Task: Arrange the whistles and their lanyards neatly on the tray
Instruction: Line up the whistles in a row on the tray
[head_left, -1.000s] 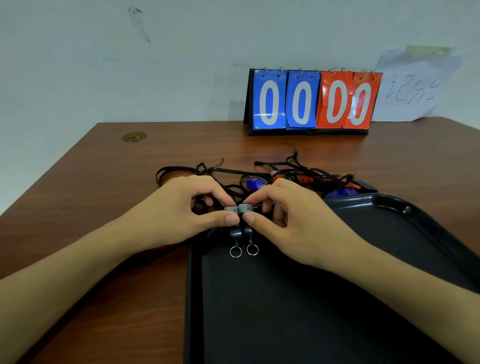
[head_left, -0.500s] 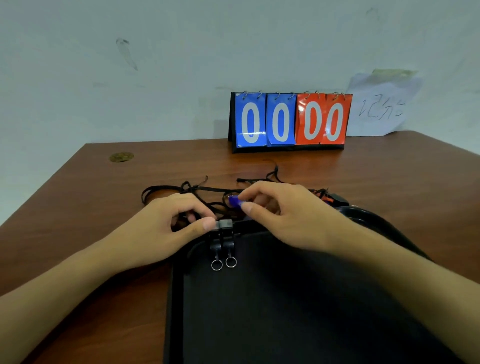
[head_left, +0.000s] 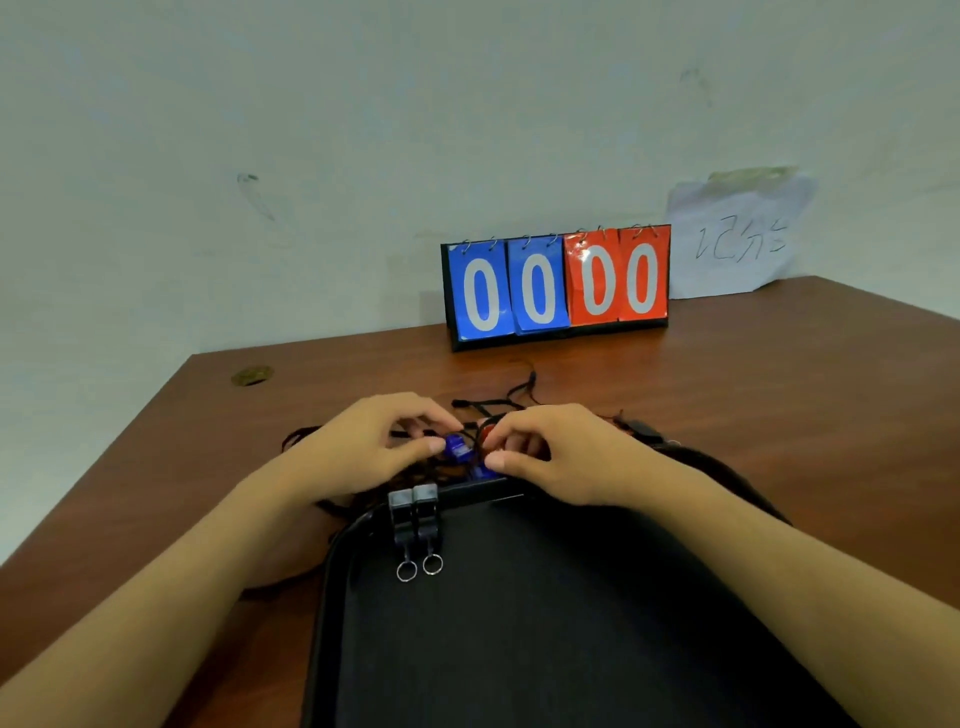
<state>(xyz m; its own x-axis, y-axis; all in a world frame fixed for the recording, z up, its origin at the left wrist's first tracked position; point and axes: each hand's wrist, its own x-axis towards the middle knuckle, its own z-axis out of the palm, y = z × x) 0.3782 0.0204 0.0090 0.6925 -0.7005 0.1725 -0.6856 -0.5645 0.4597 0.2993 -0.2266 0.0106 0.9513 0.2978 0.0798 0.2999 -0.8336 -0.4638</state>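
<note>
1. Two bare forearms enter from the lower edge, each ending in a bare hand: the left hand (head_left: 363, 447) and the right hand (head_left: 561, 457).
2. No sleeve, cuff, glove, watch, ring or band shows on either arm up to the frame edge.
3. Fingernails at each grip are short and plain, without polish.
4. Wrists are slim; the forearms look smooth, with no markings visible.

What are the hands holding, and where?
Left hand pinches a blue whistle by its end. Right hand is at a red whistle; the grip is unclear.
</note>
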